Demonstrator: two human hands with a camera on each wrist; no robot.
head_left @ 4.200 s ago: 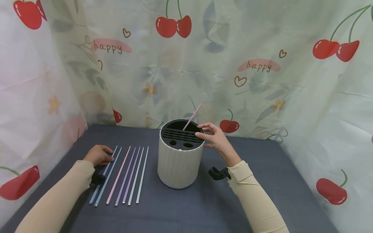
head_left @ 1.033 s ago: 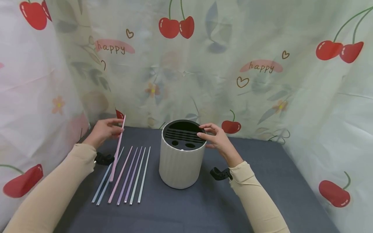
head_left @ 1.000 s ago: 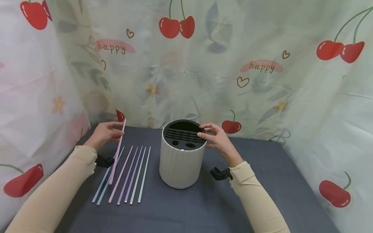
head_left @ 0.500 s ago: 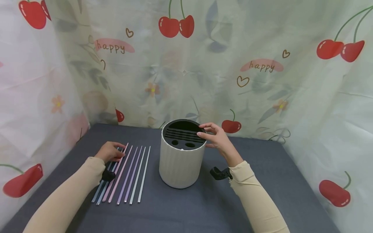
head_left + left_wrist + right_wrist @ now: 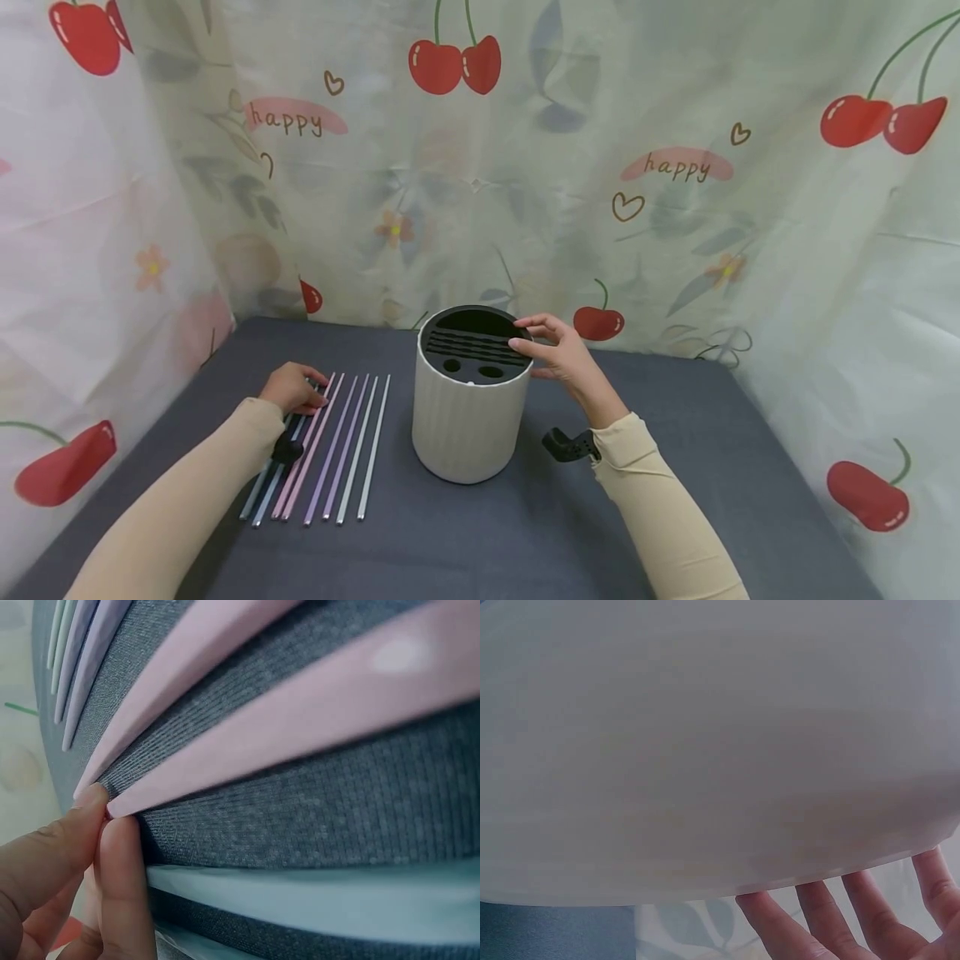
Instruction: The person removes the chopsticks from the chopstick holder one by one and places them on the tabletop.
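Observation:
With thumb and finger, my left hand point(image 5: 294, 387) pinches the thin tip of a pink chopstick point(image 5: 300, 735). That chopstick lies on the table beside a second pink chopstick point(image 5: 172, 667), a narrow gap between them in the left wrist view. To their left are two blue chopsticks point(image 5: 268, 498), partly hidden by my left hand and wrist. My right hand point(image 5: 557, 348) grips the rim of a white ribbed utensil holder point(image 5: 468, 433), thumb on top and other fingers at its far right side. In the right wrist view, fingertips touch the holder's wall point(image 5: 705, 750).
Right of the pink pair lie two purple chopsticks point(image 5: 337, 454) and two pale green ones point(image 5: 372, 454), roughly parallel. The holder's black insert point(image 5: 476, 346) has slots, two round holes and a large rear opening. A dark cloth point(image 5: 465, 542) covers the table; a printed curtain point(image 5: 480, 233) hangs behind.
Earlier a pink chopstick leaned in the holder; later my left hand held it above the row. Now it lies lowered beside the other pink one, shifted slightly right. My right hand stays put.

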